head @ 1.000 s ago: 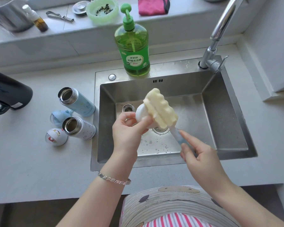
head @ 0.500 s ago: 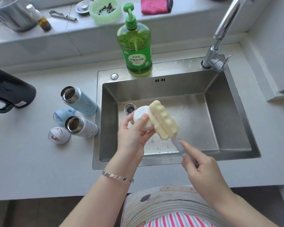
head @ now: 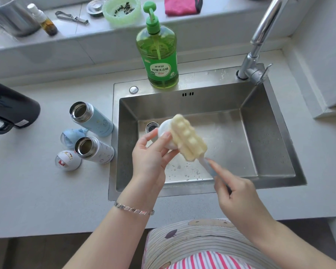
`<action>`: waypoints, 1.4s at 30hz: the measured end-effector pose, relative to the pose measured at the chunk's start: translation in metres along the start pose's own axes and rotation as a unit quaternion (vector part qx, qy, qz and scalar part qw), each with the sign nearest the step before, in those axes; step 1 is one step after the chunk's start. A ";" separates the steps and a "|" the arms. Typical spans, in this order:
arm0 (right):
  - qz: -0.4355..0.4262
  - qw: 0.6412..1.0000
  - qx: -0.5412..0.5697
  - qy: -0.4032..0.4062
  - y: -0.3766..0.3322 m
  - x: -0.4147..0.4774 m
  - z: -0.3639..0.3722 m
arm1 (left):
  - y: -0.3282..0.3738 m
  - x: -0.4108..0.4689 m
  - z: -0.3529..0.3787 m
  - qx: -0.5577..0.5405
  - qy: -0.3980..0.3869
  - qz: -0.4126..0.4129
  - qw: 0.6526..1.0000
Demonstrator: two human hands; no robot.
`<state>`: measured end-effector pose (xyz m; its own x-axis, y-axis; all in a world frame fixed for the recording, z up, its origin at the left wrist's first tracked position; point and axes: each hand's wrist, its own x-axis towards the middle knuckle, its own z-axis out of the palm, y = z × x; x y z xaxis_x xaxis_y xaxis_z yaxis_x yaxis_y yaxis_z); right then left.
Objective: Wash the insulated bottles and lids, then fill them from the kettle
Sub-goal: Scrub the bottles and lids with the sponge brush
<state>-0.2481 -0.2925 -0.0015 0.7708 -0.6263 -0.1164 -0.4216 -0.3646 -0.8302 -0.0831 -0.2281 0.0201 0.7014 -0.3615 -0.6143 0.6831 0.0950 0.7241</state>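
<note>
Over the steel sink (head: pixel 275 144), my left hand (head: pixel 150 157) grips a white lid (head: pixel 165 131). My right hand (head: pixel 236 193) holds the handle of a yellow sponge brush (head: pixel 188 140), whose head lies against the lid. A third bottle's steel mouth (head: pixel 152 126) shows in the sink behind the lid. On the counter to the left stand an open blue bottle (head: pixel 92 119) and an open white bottle (head: pixel 95 150), with a blue lid (head: pixel 71 135) and a white domed lid (head: pixel 67 160) beside them. The black kettle (head: pixel 10 113) sits at the far left edge.
A green dish-soap pump bottle (head: pixel 159 55) stands on the sink's back rim, and the tap (head: pixel 260 39) rises at the back right. The ledge behind holds a green bowl (head: pixel 121 10), a pink cloth (head: pixel 182 5), a small brown bottle (head: pixel 47 24) and a metal pot (head: pixel 10 14).
The lid and the brush have sunk a little lower over the sink, and the brush head has shifted across the lid. Both hands keep their hold.
</note>
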 end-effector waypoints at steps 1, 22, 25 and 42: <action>0.000 1.000 0.004 -0.010 -0.001 -0.004 0.001 | 0.001 0.001 -0.001 -0.001 0.004 -0.001 1.000; 0.126 0.986 0.111 -0.020 0.031 -0.003 -0.036 | 0.003 0.004 -0.027 0.088 -0.099 -0.098 0.986; 0.105 0.991 0.079 0.006 0.027 0.001 -0.047 | 0.003 0.002 -0.029 0.120 -0.108 -0.063 0.985; -0.073 0.996 -0.033 0.040 0.007 0.012 -0.041 | -0.004 -0.005 -0.026 0.311 -0.125 0.216 0.917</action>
<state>-0.2617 -0.3310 0.0139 0.7870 -0.6151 0.0479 -0.3405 -0.4977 -0.7977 -0.0835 -0.2023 0.0119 0.7570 -0.6243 -0.1928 0.0491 -0.2399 0.9696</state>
